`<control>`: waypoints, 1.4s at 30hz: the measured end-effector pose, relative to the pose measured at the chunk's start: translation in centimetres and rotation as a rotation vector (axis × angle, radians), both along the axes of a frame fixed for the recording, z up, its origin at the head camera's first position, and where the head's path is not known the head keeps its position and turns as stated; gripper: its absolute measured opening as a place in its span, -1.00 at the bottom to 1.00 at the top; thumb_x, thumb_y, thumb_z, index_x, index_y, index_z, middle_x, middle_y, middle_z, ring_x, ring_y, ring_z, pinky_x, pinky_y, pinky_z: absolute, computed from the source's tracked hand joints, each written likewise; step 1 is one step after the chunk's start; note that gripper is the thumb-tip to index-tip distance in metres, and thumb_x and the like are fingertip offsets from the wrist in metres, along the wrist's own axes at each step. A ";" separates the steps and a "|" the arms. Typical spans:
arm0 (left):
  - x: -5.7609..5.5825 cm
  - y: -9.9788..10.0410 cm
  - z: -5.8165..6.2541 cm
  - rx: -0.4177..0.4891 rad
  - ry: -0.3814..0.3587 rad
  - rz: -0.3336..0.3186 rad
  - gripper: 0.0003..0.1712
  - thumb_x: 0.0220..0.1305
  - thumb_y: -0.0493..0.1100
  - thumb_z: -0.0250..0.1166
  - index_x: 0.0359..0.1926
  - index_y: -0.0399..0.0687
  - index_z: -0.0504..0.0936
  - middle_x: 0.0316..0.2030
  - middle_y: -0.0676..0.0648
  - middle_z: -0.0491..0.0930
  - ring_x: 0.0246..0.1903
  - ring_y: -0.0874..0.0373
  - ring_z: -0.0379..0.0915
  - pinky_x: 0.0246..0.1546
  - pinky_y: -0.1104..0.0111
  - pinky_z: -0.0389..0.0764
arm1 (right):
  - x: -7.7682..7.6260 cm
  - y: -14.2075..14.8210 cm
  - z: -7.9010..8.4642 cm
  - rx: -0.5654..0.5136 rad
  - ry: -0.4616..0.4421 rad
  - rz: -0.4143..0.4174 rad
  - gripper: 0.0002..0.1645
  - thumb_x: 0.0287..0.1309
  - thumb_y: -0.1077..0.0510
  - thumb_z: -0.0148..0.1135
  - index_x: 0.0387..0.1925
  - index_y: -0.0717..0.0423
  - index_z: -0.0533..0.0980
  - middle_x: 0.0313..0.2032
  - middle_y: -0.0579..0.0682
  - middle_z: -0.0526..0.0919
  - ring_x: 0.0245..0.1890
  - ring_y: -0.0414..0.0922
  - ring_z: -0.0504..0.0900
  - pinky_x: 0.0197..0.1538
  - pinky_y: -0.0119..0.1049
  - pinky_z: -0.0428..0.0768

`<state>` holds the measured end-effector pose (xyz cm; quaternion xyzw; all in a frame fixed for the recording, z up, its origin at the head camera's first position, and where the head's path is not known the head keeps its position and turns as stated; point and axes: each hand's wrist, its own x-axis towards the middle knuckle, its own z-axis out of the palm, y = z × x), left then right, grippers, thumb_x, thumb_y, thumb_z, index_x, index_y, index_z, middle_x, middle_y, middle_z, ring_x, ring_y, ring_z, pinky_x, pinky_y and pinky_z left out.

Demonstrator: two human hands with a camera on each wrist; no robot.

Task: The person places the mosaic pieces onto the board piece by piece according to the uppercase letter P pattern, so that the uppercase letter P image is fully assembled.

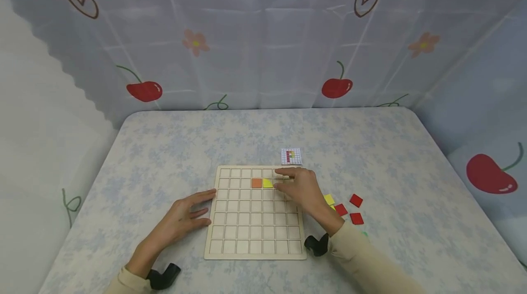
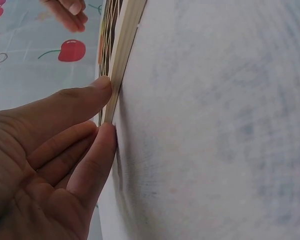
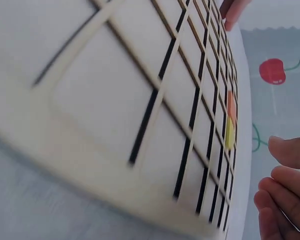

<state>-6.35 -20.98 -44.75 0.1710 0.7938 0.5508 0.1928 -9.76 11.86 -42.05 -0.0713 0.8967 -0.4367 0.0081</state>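
A square wooden grid board [image 1: 255, 255] lies on the table. In its second row from the top, an orange tile [image 1: 256, 183] and a yellow tile [image 1: 267, 183] sit side by side. My left hand [image 1: 181, 218] touches the board's left edge with thumb and fingertips, the fingers fairly straight; the left wrist view shows the thumb [image 2: 75, 102] against the wooden rim. Over the board's upper right is my right hand [image 1: 302, 189], thumb and forefinger apart just right of the yellow tile. No tile shows between its fingers [image 3: 285, 195] in the right wrist view.
Right of the board lie loose red tiles [image 1: 356, 218] and yellow tiles [image 1: 329, 199], some partly hidden by the right arm. A small card with a coloured grid pattern [image 1: 291, 156] lies beyond the board's far edge. Behind the table hangs a cherry-print curtain [image 1: 263, 56].
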 end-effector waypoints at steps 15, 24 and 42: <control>0.2 0.1 0.1 0.004 0.010 0.000 -0.20 0.16 -0.43 0.38 0.40 -0.40 0.26 0.44 -0.31 0.13 0.37 -0.27 0.14 0.23 0.31 0.51 | 3.7 9.8 -0.4 0.075 -0.114 -0.223 -0.51 0.18 0.06 0.40 0.13 0.11 0.62 0.00 0.24 0.67 -0.23 0.19 0.64 -0.68 -0.34 0.42; 0.3 0.3 0.2 -0.023 0.002 0.022 -0.19 0.15 -0.45 0.39 0.40 -0.37 0.27 0.45 -0.27 0.14 0.37 -0.25 0.14 0.22 0.35 0.51 | 5.8 13.7 -1.2 0.094 -0.184 -0.355 -0.52 0.19 0.08 0.38 0.14 0.11 0.62 -0.01 0.21 0.68 -0.30 0.00 0.53 -0.73 -0.35 0.24; 0.3 0.2 0.1 0.002 -0.015 0.030 -0.19 0.15 -0.41 0.41 0.40 -0.36 0.29 0.44 -0.26 0.15 0.37 -0.24 0.15 0.22 0.36 0.52 | 6.2 15.0 -2.4 0.228 -0.046 -0.413 -0.62 0.10 0.22 0.41 -0.02 0.24 0.68 -0.04 0.31 0.67 0.08 0.24 0.51 -0.06 0.11 0.61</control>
